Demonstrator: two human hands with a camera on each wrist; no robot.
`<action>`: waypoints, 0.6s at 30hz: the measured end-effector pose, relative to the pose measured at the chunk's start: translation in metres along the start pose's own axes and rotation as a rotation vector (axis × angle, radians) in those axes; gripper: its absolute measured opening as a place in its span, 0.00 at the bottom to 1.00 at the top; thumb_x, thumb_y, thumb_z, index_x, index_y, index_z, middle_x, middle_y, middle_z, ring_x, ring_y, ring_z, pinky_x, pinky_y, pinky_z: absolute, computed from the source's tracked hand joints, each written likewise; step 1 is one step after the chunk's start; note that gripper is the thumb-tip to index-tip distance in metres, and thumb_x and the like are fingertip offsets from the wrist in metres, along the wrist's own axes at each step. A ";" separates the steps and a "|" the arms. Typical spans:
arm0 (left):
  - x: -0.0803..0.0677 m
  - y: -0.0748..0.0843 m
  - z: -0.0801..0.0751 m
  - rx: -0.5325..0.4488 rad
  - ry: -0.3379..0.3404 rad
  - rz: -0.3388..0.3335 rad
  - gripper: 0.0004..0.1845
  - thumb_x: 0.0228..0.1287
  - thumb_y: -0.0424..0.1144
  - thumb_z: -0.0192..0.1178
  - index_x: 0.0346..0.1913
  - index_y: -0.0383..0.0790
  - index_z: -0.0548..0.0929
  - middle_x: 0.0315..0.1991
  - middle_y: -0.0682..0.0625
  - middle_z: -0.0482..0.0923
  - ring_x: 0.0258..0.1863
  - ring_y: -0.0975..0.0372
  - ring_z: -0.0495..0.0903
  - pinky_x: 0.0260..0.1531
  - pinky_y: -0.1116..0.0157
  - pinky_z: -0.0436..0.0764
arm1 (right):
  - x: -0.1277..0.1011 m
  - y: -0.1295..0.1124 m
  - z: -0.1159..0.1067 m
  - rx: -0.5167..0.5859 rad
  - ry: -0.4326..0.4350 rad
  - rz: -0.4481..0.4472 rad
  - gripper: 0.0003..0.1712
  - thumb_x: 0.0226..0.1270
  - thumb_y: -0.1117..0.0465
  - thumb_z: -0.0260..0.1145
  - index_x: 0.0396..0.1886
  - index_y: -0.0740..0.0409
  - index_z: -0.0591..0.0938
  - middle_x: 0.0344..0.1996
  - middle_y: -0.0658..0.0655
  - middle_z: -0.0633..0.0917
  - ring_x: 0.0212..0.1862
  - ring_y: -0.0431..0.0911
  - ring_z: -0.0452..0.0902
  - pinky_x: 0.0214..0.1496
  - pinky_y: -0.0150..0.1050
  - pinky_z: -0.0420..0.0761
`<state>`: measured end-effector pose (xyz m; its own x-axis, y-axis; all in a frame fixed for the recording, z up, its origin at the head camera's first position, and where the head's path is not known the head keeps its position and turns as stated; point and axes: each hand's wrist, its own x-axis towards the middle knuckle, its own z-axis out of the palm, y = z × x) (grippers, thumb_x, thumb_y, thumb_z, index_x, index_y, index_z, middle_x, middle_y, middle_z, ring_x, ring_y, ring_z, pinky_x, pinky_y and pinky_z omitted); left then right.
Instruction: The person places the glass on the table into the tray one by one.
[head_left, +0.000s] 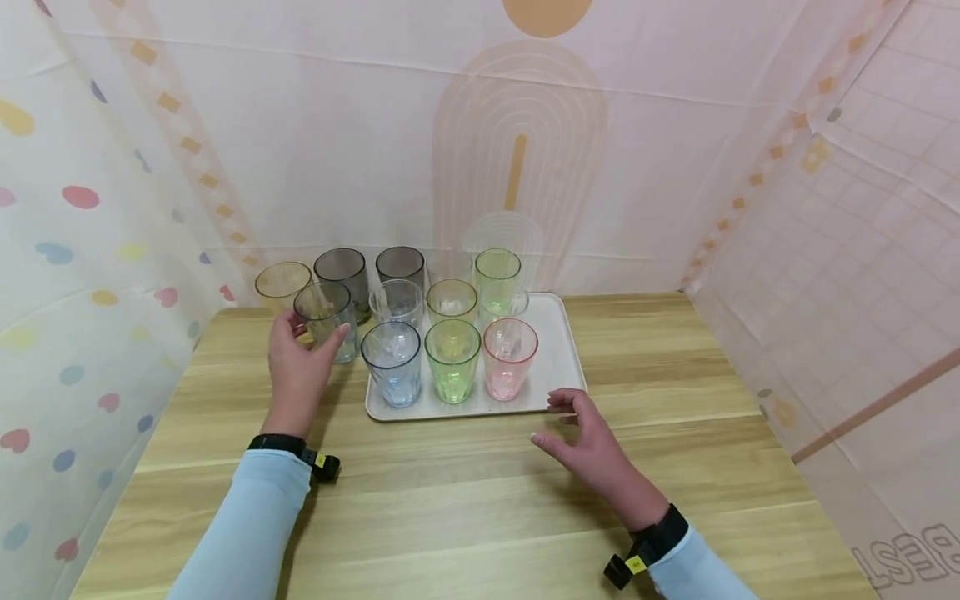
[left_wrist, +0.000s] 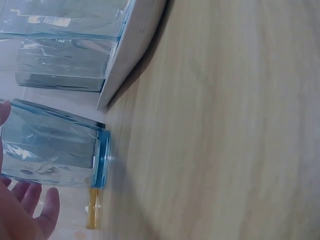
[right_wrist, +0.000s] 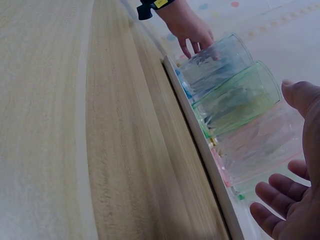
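Observation:
At the left of the table, my left hand (head_left: 300, 362) holds a pale blue drinking glass (head_left: 335, 333), its thumb on the near right side and its fingers at the left. In the left wrist view, the thick blue base of this upright glass meets the tabletop. My right hand (head_left: 588, 442) is by the front right corner of a white tray (head_left: 558, 350), fingers apart and holding nothing. Along the tray's front stand a blue glass (head_left: 393, 371), a green glass (head_left: 452, 371) and a pink glass (head_left: 506, 367), the last one nearest that hand.
Off the tray, an amber glass (head_left: 277, 287) and a dark grey glass (head_left: 343, 271) stand behind the held one. Further glasses crowd the tray's back, among them another amber glass (head_left: 452, 300) and a green one (head_left: 497, 267). A patterned curtain (head_left: 337, 150) hangs behind the wooden table (head_left: 450, 500).

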<state>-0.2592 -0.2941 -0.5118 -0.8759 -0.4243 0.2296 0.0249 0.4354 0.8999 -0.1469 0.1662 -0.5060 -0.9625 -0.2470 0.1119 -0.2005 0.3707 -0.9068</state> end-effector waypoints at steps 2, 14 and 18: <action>-0.001 -0.001 -0.002 0.004 0.006 0.004 0.47 0.67 0.60 0.78 0.78 0.37 0.70 0.70 0.41 0.74 0.69 0.52 0.75 0.68 0.50 0.83 | 0.000 0.001 0.000 0.003 -0.002 -0.002 0.38 0.70 0.62 0.82 0.72 0.67 0.73 0.68 0.68 0.79 0.69 0.58 0.77 0.75 0.66 0.76; -0.037 0.009 -0.049 0.025 -0.143 0.015 0.40 0.68 0.52 0.80 0.74 0.38 0.74 0.68 0.44 0.76 0.66 0.59 0.75 0.57 0.76 0.84 | 0.001 0.002 0.001 0.019 -0.008 -0.040 0.38 0.70 0.63 0.82 0.71 0.67 0.72 0.68 0.70 0.78 0.69 0.59 0.78 0.74 0.68 0.76; -0.059 0.016 -0.069 0.023 -0.239 0.087 0.38 0.70 0.44 0.80 0.74 0.35 0.72 0.68 0.41 0.76 0.62 0.63 0.75 0.53 0.81 0.81 | 0.001 0.001 0.000 0.027 -0.022 -0.045 0.38 0.70 0.63 0.82 0.72 0.67 0.72 0.69 0.69 0.78 0.70 0.58 0.77 0.75 0.68 0.76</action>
<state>-0.1743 -0.3169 -0.4849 -0.9600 -0.1864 0.2091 0.0964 0.4810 0.8714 -0.1483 0.1657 -0.5067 -0.9485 -0.2823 0.1438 -0.2378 0.3346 -0.9119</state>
